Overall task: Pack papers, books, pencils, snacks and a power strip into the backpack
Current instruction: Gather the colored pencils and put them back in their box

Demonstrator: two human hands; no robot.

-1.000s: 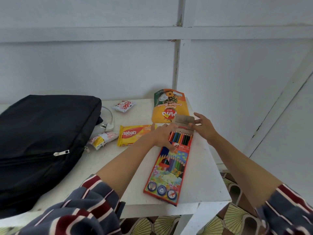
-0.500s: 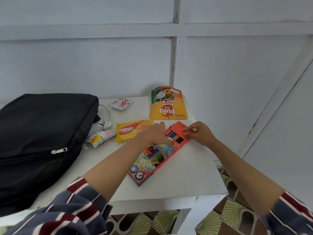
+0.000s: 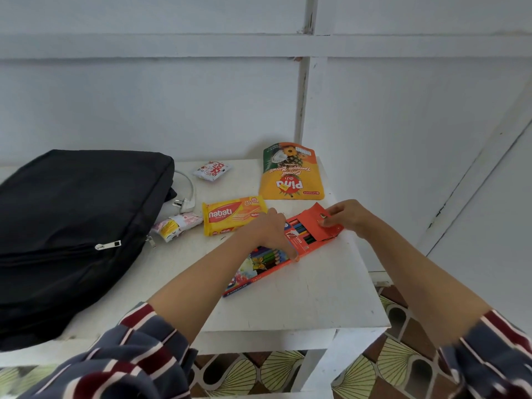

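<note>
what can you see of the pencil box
The pencil box is a flat orange cardboard pack with colourful art on its front, lying diagonally on the white table near its right edge. Its end flap is open, showing coloured pencils in a row. The left hand grips its middle; the right hand pinches the flap.

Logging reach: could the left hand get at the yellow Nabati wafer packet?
Probably yes: the left hand, on the orange cardboard pencil box, is beside the yellow wafer packet; nothing lies between.
</note>
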